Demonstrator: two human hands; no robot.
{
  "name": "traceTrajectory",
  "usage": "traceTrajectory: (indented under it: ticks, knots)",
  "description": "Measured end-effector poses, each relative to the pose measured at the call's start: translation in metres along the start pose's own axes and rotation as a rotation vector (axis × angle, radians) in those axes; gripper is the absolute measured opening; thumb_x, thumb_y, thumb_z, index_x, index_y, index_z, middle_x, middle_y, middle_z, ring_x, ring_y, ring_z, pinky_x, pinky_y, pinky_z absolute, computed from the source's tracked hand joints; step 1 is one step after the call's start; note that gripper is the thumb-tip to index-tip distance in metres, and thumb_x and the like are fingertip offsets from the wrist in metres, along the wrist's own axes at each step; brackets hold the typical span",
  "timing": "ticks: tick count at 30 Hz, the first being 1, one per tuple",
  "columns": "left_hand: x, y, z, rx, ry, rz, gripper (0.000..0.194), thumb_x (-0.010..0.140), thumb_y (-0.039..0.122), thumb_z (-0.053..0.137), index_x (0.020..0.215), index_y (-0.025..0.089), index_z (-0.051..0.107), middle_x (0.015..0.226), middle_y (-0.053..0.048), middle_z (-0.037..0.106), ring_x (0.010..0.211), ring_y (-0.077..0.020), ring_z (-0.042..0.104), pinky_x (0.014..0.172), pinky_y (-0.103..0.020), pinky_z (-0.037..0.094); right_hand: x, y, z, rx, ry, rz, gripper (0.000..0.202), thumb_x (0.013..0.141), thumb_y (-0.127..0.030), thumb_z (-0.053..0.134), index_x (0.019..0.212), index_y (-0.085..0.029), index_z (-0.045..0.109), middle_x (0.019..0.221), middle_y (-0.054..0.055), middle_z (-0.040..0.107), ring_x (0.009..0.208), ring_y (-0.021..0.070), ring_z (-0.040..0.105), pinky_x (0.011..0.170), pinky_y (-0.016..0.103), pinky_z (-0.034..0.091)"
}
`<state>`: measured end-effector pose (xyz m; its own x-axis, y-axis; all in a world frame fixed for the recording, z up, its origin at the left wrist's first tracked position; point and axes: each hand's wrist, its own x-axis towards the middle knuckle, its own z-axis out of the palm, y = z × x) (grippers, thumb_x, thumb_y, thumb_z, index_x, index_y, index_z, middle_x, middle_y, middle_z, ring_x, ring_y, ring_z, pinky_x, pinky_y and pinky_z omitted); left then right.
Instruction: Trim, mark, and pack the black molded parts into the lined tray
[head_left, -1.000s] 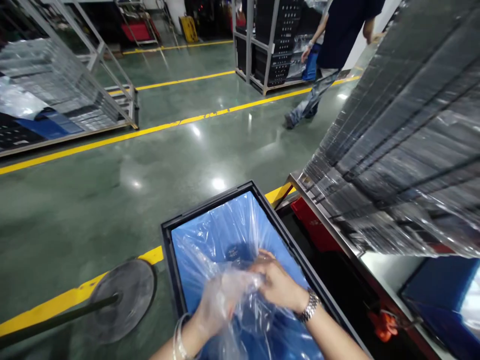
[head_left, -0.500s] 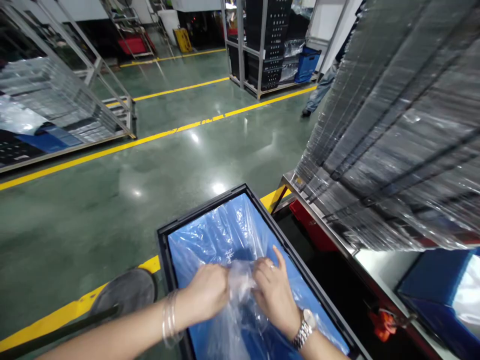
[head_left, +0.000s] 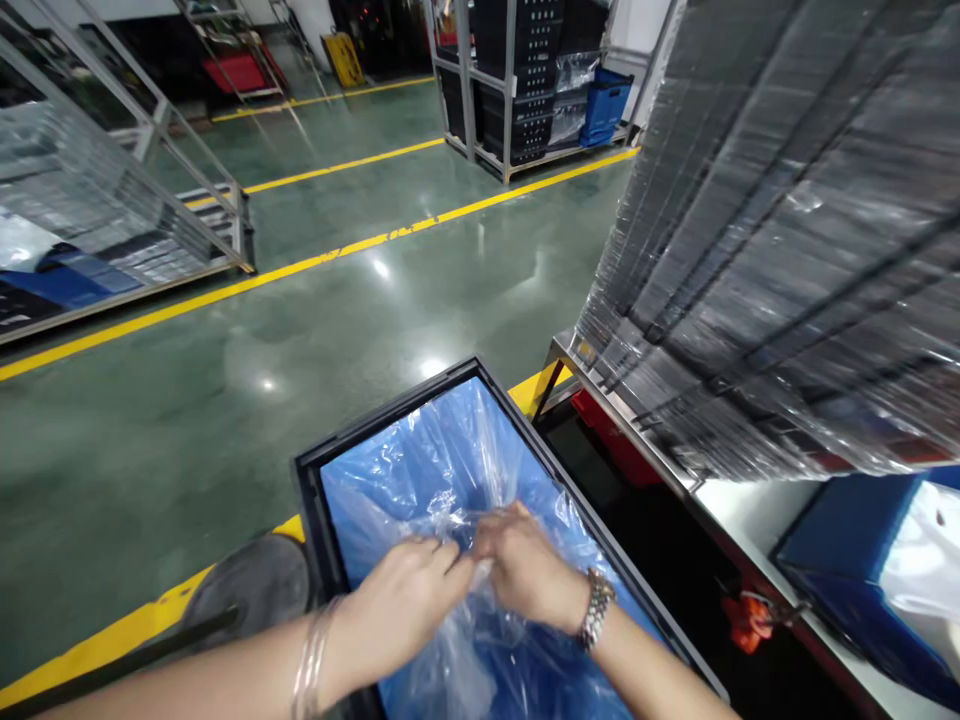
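Note:
Clear plastic bag film (head_left: 457,665) is gathered over a blue surface inside a black-rimmed box (head_left: 390,410) in front of me. My left hand (head_left: 416,595), with bracelets at its wrist, is closed on the bunched film. Right beside it my right hand (head_left: 525,565), wearing a metal watch, also grips the film, fingers curled. The fingertips of both hands meet at the middle of the box. Film spreads in folds from under the hands toward the far corner. What lies beneath the film is hard to make out.
A film-wrapped stack of grey pieces (head_left: 772,240) leans over a metal table (head_left: 637,430) at right. Below sits a blue bin (head_left: 847,530). A round dark stool seat (head_left: 259,580) stands at lower left. Racks (head_left: 510,100) line the far side, beyond yellow floor lines.
My right hand has turned over and drawn in against the left, its raised finger now curled onto the film. The view has shifted slightly; the walking person's leg is out of sight.

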<state>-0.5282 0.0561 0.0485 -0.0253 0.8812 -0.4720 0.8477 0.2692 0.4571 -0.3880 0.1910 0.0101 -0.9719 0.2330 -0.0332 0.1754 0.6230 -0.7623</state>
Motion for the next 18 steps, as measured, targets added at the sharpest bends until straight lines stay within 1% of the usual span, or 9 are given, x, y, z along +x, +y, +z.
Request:
traceTrajectory:
  ticks: [2, 4, 5, 6, 7, 8, 10, 14, 18]
  knots:
    - [-0.006, -0.004, -0.001, -0.084, -0.014, 0.01, 0.033, 0.1, 0.03, 0.036, 0.087, 0.018, 0.063, 0.084, -0.006, 0.065, 0.079, -0.0235, 0.06, 0.074, -0.037, 0.04, -0.009, 0.002, -0.017, 0.096, -0.022, 0.022, 0.039, 0.069, 0.0, 0.066, 0.1, -0.025, 0.071, 0.104, 0.0, 0.073, 0.102, 0.0202, 0.066, 0.095, 0.036, 0.044]
    - [-0.003, -0.013, -0.004, -0.417, -0.109, -0.113, 0.036, 0.095, 0.043, 0.046, 0.07, 0.018, 0.052, 0.065, 0.002, 0.049, 0.063, -0.0143, 0.046, 0.062, -0.029, 0.033, -0.021, 0.002, -0.031, 0.183, 0.013, 0.103, 0.035, 0.082, -0.013, 0.067, 0.116, -0.022, 0.066, 0.119, 0.006, 0.071, 0.112, 0.0217, 0.064, 0.099, 0.036, 0.045]
    - [0.001, -0.018, -0.006, -0.58, -0.165, -0.155, 0.04, 0.092, 0.048, 0.051, 0.066, 0.018, 0.045, 0.061, 0.004, 0.04, 0.06, -0.012, 0.038, 0.058, -0.028, 0.028, -0.027, -0.001, -0.035, 0.225, 0.022, 0.157, 0.021, 0.092, -0.022, 0.061, 0.112, -0.019, 0.067, 0.112, 0.007, 0.072, 0.105, 0.021, 0.067, 0.093, 0.034, 0.049]
    - [0.005, -0.023, -0.006, -0.706, -0.217, -0.173, 0.043, 0.088, 0.052, 0.053, 0.064, 0.019, 0.042, 0.061, 0.005, 0.033, 0.06, -0.011, 0.032, 0.055, -0.027, 0.025, -0.033, -0.004, -0.036, 0.266, 0.014, 0.21, 0.022, 0.1, -0.029, 0.05, 0.1, -0.018, 0.069, 0.098, 0.007, 0.075, 0.089, 0.0187, 0.07, 0.081, 0.031, 0.052]
    - [0.008, -0.027, -0.006, -0.794, -0.255, -0.176, 0.046, 0.086, 0.056, 0.055, 0.064, 0.02, 0.039, 0.061, 0.006, 0.029, 0.06, -0.0106, 0.027, 0.054, -0.027, 0.022, -0.038, -0.008, -0.035, 0.305, -0.011, 0.254, 0.039, 0.105, -0.034, 0.038, 0.088, -0.017, 0.069, 0.081, 0.005, 0.074, 0.072, 0.0158, 0.07, 0.068, 0.027, 0.053]
    - [0.012, -0.029, -0.006, -0.848, -0.268, -0.175, 0.047, 0.084, 0.059, 0.056, 0.063, 0.02, 0.038, 0.061, 0.006, 0.027, 0.06, -0.0102, 0.024, 0.054, -0.028, 0.019, -0.041, -0.012, -0.032, 0.343, -0.051, 0.284, 0.05, 0.108, -0.038, 0.031, 0.08, -0.018, 0.067, 0.068, 0.002, 0.071, 0.057, 0.0134, 0.066, 0.057, 0.024, 0.05]
    - [0.015, -0.029, -0.005, -0.899, -0.263, -0.169, 0.048, 0.082, 0.06, 0.058, 0.062, 0.02, 0.038, 0.061, 0.006, 0.027, 0.06, -0.01, 0.022, 0.054, -0.028, 0.017, -0.041, -0.021, -0.022, 0.343, -0.13, 0.268, 0.046, 0.106, -0.044, 0.037, 0.08, -0.019, 0.066, 0.062, -0.002, 0.069, 0.049, 0.0116, 0.063, 0.048, 0.021, 0.045]
    - [0.019, -0.027, -0.01, -0.742, -0.241, -0.094, 0.048, 0.089, 0.06, 0.049, 0.065, 0.019, 0.043, 0.063, 0.005, 0.033, 0.06, -0.0105, 0.03, 0.055, -0.026, 0.024, -0.029, -0.025, 0.007, 0.145, -0.119, 0.214, 0.018, 0.098, -0.031, 0.055, 0.088, -0.021, 0.068, 0.081, 0.001, 0.076, 0.069, 0.0158, 0.069, 0.061, 0.023, 0.048]
    - [0.036, -0.051, -0.006, -0.08, 0.105, -0.108, 0.056, 0.101, 0.054, 0.028, 0.077, 0.018, 0.063, 0.065, -0.003, 0.058, 0.062, -0.0172, 0.055, 0.063, -0.029, 0.034, -0.035, -0.008, 0.04, -0.043, -0.062, 0.31, 0.026, 0.096, -0.018, 0.053, 0.075, -0.02, 0.068, 0.071, 0.008, 0.074, 0.06, 0.0198, 0.066, 0.058, 0.029, 0.044]
